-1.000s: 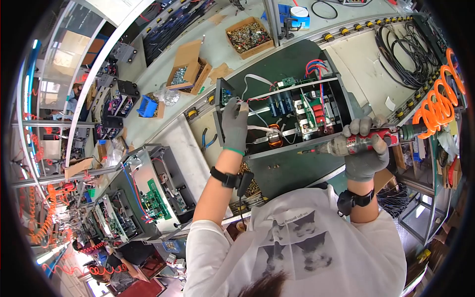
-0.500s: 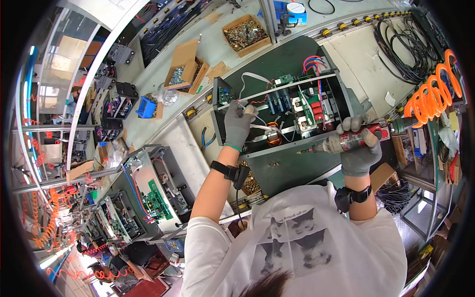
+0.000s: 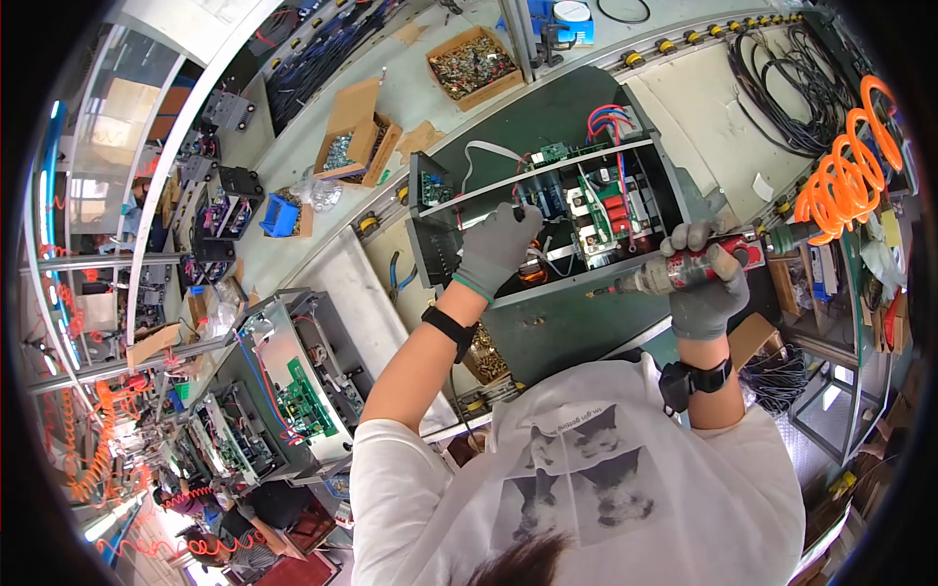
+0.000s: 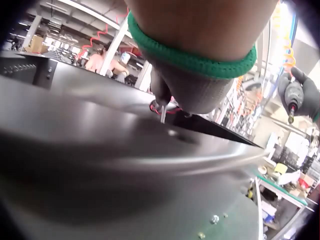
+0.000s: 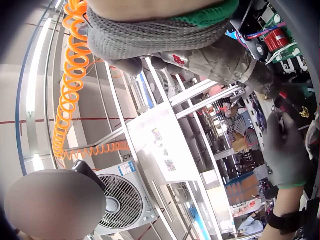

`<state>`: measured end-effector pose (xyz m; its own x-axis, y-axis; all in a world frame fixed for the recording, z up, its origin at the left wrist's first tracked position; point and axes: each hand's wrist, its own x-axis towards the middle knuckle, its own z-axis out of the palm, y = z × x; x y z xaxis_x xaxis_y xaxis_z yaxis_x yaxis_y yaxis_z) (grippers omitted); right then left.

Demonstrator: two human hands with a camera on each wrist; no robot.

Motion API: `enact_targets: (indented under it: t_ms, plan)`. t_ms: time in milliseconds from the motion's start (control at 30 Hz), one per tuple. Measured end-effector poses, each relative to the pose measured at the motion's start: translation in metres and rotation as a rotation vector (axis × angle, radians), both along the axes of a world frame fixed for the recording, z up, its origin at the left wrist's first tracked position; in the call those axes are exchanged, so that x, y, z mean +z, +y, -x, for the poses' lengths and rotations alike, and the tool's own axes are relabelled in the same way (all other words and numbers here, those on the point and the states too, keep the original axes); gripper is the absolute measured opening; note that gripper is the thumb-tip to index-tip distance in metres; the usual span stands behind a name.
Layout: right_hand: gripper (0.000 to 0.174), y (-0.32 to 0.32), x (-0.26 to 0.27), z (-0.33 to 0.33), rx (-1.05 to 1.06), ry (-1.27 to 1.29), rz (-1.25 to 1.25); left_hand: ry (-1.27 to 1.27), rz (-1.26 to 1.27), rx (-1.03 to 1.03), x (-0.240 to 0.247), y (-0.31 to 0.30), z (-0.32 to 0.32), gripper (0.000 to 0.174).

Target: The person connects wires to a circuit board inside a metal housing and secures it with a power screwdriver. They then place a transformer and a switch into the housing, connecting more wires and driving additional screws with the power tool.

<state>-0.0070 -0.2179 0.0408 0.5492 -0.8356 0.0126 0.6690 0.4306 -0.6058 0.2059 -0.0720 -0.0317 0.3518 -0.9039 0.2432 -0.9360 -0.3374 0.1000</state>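
Observation:
An open metal chassis with circuit boards and coloured wires lies on a green mat. My gloved left hand reaches over its near wall, fingers bent downward beside the orange-wound coil. In the left wrist view, a thin pale piece shows at the left hand's fingertips, near red wires; whether they pinch it is unclear. My gloved right hand grips a red and grey power screwdriver outside the near-right wall, its bit pointing left.
Cartons of small parts and a blue bin stand across the bench. Blue-handled pliers lie left of the chassis. An orange coiled hose hangs right, near coiled black cable. Another chassis stands lower left.
My left hand has moved right, from the chassis's left end and its pale wires to near the coil. My right hand still grips the screwdriver, with little movement.

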Motion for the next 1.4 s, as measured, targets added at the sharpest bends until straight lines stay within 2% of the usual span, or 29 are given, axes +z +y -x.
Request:
enact_targets:
  t_ms: [67,133,200,233,267,333,367,400,467,533,600,667,733,767,833,867,933,1000,1067,1133,1200,1233,1300,1333,1400]
  plan:
    - [0.033,-0.003,-0.002,0.004,-0.015,0.006,0.010,-0.439,-0.097,-0.072,-0.012,-0.009,0.000,0.008]
    - [0.033,-0.006,-0.003,0.007,-0.038,0.015,-0.015,-0.468,-0.131,-0.055,-0.009,-0.017,0.002,0.006]
    - [0.033,-0.009,-0.006,0.012,-0.055,0.015,-0.010,-0.109,-0.252,-0.177,0.006,-0.019,-0.006,0.008]
    - [0.033,-0.011,-0.007,0.014,-0.067,0.010,-0.007,0.191,-0.212,-0.163,0.021,-0.016,-0.009,0.015]
    - [0.033,-0.012,-0.008,0.015,-0.075,0.009,-0.008,0.189,-0.214,-0.171,0.023,-0.008,-0.014,0.015]
    - [0.033,-0.014,-0.009,0.019,-0.096,0.022,-0.026,0.564,-0.071,-0.211,0.019,0.006,-0.028,0.023]
    - [0.033,-0.015,-0.008,0.020,-0.106,0.023,-0.032,0.725,-0.089,-0.137,0.014,0.009,-0.034,0.026]
    - [0.033,-0.016,-0.006,0.020,-0.114,0.048,-0.043,0.727,-0.096,-0.143,0.023,0.005,-0.033,0.026]
    - [0.032,-0.019,-0.008,0.019,-0.121,0.073,-0.058,0.110,-0.017,-0.298,0.055,-0.004,-0.026,0.026]
    - [0.032,-0.026,-0.013,0.020,-0.088,0.081,-0.111,0.204,-0.022,-0.338,0.058,-0.011,-0.026,0.021]
    - [0.032,-0.033,-0.019,0.022,-0.069,0.078,-0.141,0.533,-0.322,-0.524,0.050,-0.015,-0.029,0.014]
    - [0.032,-0.040,-0.025,0.026,-0.053,0.075,-0.174,0.572,-0.329,-0.588,0.042,-0.017,-0.029,0.013]
    - [0.033,-0.047,-0.032,0.029,-0.040,0.116,-0.247,0.531,-0.525,-0.505,0.042,-0.021,-0.028,0.015]
    - [0.032,-0.051,-0.035,0.031,-0.047,0.133,-0.260,0.529,-0.530,-0.511,0.042,-0.024,-0.026,0.015]
    - [0.032,-0.059,-0.047,0.033,-0.055,0.149,-0.267,0.662,-0.650,-0.294,0.040,-0.034,-0.018,0.013]
    - [0.032,-0.063,-0.051,0.034,-0.057,0.165,-0.271,0.660,-0.655,-0.300,0.037,-0.039,-0.015,0.013]
    - [0.032,-0.067,-0.054,0.032,-0.064,0.192,-0.284,0.560,-0.850,-0.156,0.025,-0.049,-0.012,0.016]
    - [0.031,-0.071,-0.059,0.031,-0.075,0.217,-0.300,0.616,-0.936,-0.164,0.016,-0.055,-0.022,0.021]
    - [0.031,-0.074,-0.065,0.031,-0.027,0.263,-0.312,1.174,-0.839,0.066,0.015,-0.051,-0.030,0.023]
    - [0.032,-0.075,-0.068,0.033,-0.055,0.324,-0.334,1.208,-0.814,0.005,0.006,-0.040,-0.034,0.021]
    - [0.033,-0.077,-0.068,0.033,-0.042,0.373,-0.333,1.393,-0.566,-0.019,-0.003,-0.030,-0.036,0.019]
    - [0.033,-0.080,-0.071,0.034,-0.016,0.361,-0.331,1.393,-0.570,-0.016,-0.002,-0.030,-0.034,0.019]
    - [0.032,-0.082,-0.067,0.032,0.011,0.387,-0.357,1.389,-0.533,0.303,0.000,-0.036,-0.022,0.019]
    - [0.032,-0.083,-0.064,0.031,0.038,0.415,-0.383,1.390,-0.531,0.308,-0.003,-0.039,-0.016,0.019]
    - [0.031,-0.084,-0.064,0.030,0.078,0.402,-0.423,1.077,-0.427,0.436,-0.009,-0.051,-0.006,0.021]
